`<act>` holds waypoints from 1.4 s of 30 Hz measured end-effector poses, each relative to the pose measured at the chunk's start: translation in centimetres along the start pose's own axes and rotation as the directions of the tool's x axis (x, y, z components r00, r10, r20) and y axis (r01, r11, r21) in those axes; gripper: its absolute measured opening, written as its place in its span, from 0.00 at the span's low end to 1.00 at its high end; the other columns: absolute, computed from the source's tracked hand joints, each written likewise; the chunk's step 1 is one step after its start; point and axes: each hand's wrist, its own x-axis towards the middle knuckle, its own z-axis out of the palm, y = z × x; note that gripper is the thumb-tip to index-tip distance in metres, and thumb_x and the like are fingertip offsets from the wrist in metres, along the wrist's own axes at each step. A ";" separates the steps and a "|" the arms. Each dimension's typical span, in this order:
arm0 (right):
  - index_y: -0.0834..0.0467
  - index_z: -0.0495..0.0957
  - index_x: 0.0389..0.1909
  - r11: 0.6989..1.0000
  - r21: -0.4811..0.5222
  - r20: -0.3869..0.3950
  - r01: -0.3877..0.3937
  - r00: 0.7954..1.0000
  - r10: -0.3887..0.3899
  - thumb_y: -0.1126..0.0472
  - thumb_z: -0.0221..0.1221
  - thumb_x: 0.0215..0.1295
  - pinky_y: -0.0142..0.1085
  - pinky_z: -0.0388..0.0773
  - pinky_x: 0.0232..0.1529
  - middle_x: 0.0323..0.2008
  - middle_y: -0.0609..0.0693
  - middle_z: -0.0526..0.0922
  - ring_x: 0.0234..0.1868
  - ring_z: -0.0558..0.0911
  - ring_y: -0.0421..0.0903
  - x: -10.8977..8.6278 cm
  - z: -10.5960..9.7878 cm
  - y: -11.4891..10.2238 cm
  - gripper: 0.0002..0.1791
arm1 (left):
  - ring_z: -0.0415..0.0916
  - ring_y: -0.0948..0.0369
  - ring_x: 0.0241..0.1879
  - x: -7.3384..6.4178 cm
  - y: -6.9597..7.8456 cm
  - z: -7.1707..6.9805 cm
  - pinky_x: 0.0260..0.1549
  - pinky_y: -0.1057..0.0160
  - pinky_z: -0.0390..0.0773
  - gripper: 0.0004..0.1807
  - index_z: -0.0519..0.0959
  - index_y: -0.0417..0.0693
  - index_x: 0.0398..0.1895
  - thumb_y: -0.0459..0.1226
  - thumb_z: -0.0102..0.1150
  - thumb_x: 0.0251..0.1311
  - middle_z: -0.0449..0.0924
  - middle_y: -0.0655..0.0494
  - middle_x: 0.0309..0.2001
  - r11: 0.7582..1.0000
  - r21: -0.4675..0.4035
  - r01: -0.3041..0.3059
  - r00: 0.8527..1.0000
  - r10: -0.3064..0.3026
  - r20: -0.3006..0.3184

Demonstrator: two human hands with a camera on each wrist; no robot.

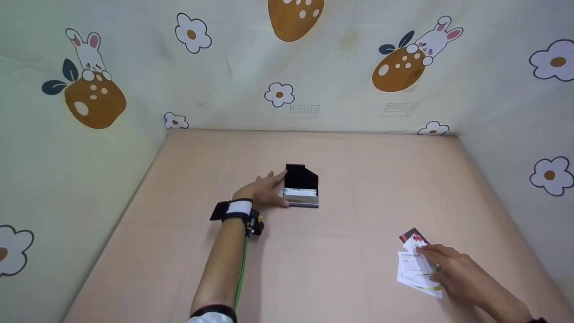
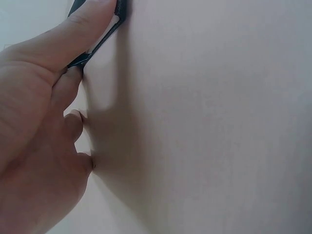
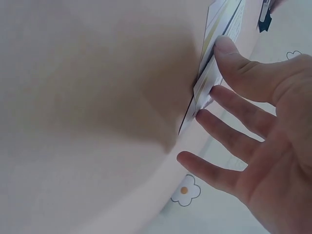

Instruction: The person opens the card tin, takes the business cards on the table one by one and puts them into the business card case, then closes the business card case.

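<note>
Left sleeve (image 1: 211, 317) is nearest the camera, behind the left hand, with the left forearm (image 1: 220, 269) running forward from it. Wrist strap (image 1: 239, 207) sits just behind the same hand; green cable (image 1: 241, 273) trails back along the forearm, presumably so that it stays out of the work.

Left hand (image 1: 263, 190): gripping the left side of the card case (image 1: 301, 197), index finger beside the raised lid (image 1: 301, 176), thumb at the near corner. Its remaining fingers are spread and appear to touch the tabletop (image 1: 341, 251). Judged a steadying hold: with one side bracketed at two points, the case should resist sliding or turning, and its front stays uncovered. Lid is folded back on the far side; exact angle cannot be told.

Right hand (image 1: 468, 277): right of the left hand, nearer the person, well apart from the case. Thumb and fingers pinch the loose cards (image 1: 409, 270) just left of its fingertips; the little finger is stretched free. White cards overlap in a fan, a dark card (image 1: 408, 234) protruding beyond the index fingertip. Fanning probably leaves separate edges to catch. Number of cards pinched, and whether any is lifted: cannot tell.
</note>
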 end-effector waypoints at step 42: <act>0.63 0.78 0.62 0.987 0.096 -0.006 -0.129 0.991 0.130 0.49 0.78 0.41 0.52 0.81 0.48 0.50 0.56 0.81 0.46 0.76 0.51 1.0 0.0 0.7 0.44 | 0.29 0.33 0.79 0.2 -0.2 0.0 0.74 0.29 0.40 0.57 0.44 0.72 0.80 0.56 0.71 0.54 0.36 0.44 0.82 1.000 0.025 -0.020 1.000 0.020 0.004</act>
